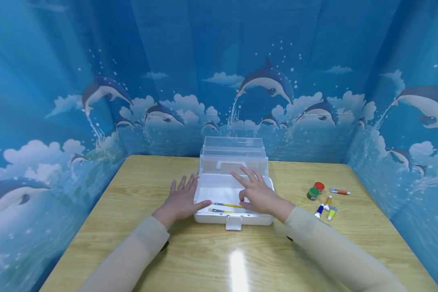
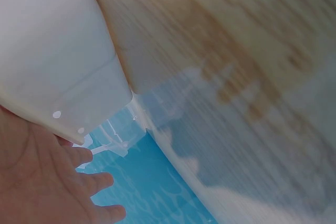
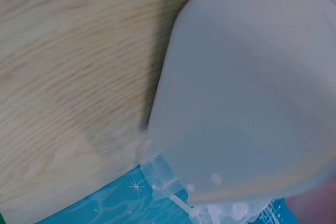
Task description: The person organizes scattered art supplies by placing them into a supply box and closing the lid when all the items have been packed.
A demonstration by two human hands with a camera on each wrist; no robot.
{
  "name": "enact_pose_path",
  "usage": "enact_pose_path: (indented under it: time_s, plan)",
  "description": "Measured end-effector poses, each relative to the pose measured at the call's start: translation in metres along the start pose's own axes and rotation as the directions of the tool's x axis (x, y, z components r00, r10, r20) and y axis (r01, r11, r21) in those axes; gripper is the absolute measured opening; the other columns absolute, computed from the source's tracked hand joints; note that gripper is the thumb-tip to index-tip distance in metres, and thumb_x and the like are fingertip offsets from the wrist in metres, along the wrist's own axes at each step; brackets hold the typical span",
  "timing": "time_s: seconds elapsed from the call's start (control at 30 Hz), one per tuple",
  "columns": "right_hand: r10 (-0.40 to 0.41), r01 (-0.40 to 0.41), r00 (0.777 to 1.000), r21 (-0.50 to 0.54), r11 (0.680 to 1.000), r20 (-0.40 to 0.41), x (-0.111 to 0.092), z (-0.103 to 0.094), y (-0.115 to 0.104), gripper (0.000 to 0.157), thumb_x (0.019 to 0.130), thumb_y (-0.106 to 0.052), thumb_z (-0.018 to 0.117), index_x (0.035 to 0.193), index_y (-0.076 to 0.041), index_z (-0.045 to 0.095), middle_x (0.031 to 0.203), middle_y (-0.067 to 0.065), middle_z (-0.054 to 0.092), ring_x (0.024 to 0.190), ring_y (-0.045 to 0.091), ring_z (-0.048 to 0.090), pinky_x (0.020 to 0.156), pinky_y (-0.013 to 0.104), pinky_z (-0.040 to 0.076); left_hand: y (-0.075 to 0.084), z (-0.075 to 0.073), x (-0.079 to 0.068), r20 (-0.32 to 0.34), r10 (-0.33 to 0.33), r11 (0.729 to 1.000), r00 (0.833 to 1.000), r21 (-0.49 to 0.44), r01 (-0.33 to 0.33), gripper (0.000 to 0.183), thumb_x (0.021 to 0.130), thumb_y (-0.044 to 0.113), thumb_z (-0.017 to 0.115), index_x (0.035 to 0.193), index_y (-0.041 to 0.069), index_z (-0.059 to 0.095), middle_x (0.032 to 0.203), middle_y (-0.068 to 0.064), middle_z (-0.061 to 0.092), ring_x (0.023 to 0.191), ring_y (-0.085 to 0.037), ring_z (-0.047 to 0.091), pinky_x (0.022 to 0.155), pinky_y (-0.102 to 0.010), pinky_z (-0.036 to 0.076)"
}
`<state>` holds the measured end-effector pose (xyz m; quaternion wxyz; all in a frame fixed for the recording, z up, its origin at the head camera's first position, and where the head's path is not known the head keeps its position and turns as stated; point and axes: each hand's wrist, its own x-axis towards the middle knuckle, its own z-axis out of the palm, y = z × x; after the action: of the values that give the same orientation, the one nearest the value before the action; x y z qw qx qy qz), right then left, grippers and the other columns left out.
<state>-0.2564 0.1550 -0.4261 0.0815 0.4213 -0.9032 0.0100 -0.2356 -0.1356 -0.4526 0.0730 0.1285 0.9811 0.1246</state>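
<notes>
A white plastic box (image 1: 211, 219) stands on the table with its clear lid (image 1: 233, 152) raised at the back. Two paintbrushes with yellow handles lie inside along the front: the rear paintbrush (image 1: 228, 205) and the front paintbrush (image 1: 219, 210). My left hand (image 1: 182, 200) rests on the box's left edge, fingers spread; the left wrist view shows its palm by the rim. Over the right part of the box, my right hand (image 1: 259, 195) pinches a brush handle's end between thumb and index finger, other fingers extended. The fingers cover the handle ends.
Right of the box lie a red paint jar (image 1: 319, 186), a green paint jar (image 1: 313, 194) and several paint tubes, among them an orange tube (image 1: 340, 192) and a blue tube (image 1: 319, 211). A dolphin-print curtain (image 1: 233, 81) surrounds the wooden table (image 1: 190, 259).
</notes>
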Motion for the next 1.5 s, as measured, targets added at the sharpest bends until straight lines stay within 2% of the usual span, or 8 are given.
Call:
enact_pose_path:
  time_s: [0.17,0.4,0.83,1.07,1.33,1.5]
  plan:
    - [0.034,-0.034,0.999,0.031,0.999,-0.011,-0.005,-0.005,0.001,0.012,0.085,-0.029,0.081,0.076,-0.03,0.074,0.166,0.007,0.019,0.151,0.041,0.009,0.115,0.067,0.013,0.0,0.001,0.0,-0.005,-0.002,1.0,1.0,-0.011,0.002,0.103,0.091,0.077,0.042,0.162,0.012,0.005,0.167,-0.009,-0.001,0.153,-0.038,-0.002,0.118,-0.061,-0.008]
    - [0.052,-0.051,0.998,0.043,0.998,-0.019,-0.01,-0.011,0.003,0.013,0.084,-0.03,0.081,0.074,-0.031,0.072,0.167,0.005,0.018,0.153,0.037,0.005,0.116,0.067,0.01,0.0,0.0,0.0,0.003,-0.001,1.0,1.0,-0.014,0.001,0.103,0.091,0.077,0.042,0.162,0.012,0.003,0.168,-0.008,-0.002,0.153,-0.037,-0.003,0.118,-0.061,-0.008]
    - [0.064,-0.061,0.996,0.052,0.997,-0.06,-0.022,-0.023,0.006,0.011,0.083,-0.03,0.083,0.077,-0.03,0.073,0.167,0.005,0.017,0.151,0.04,0.009,0.114,0.07,0.007,0.0,-0.002,-0.001,0.005,0.014,1.0,1.0,-0.019,-0.014,0.107,0.089,0.082,0.038,0.161,0.013,0.002,0.167,-0.008,-0.003,0.153,-0.036,-0.004,0.118,-0.061,-0.008]
    - [0.092,-0.088,0.994,0.068,0.994,-0.057,-0.029,-0.029,0.012,0.012,0.083,-0.03,0.084,0.078,-0.029,0.073,0.167,0.006,0.017,0.152,0.039,0.005,0.114,0.07,0.004,0.0,-0.001,-0.001,-0.006,0.015,1.0,1.0,-0.025,-0.015,0.103,0.091,0.077,0.042,0.162,0.013,0.002,0.167,-0.008,-0.002,0.153,-0.037,-0.003,0.118,-0.061,-0.008]
    - [0.129,-0.124,0.99,0.088,0.988,-0.054,-0.038,-0.036,0.019,0.012,0.082,-0.029,0.084,0.079,-0.03,0.073,0.168,0.004,0.015,0.153,0.037,0.001,0.113,0.071,0.003,-0.001,-0.001,-0.001,-0.009,0.016,1.0,1.0,-0.024,-0.016,0.104,0.09,0.078,0.042,0.162,0.012,0.003,0.168,-0.009,0.0,0.153,-0.038,-0.002,0.118,-0.061,-0.008]
    - [0.143,-0.138,0.988,0.086,0.987,-0.065,-0.046,-0.039,0.024,0.012,0.082,-0.029,0.084,0.079,-0.031,0.073,0.167,0.006,0.018,0.152,0.041,0.005,0.113,0.072,0.002,-0.001,-0.001,-0.002,-0.006,0.019,1.0,1.0,-0.02,-0.019,0.104,0.091,0.078,0.041,0.162,0.012,0.003,0.168,-0.01,0.0,0.153,-0.038,-0.001,0.117,-0.062,-0.007]
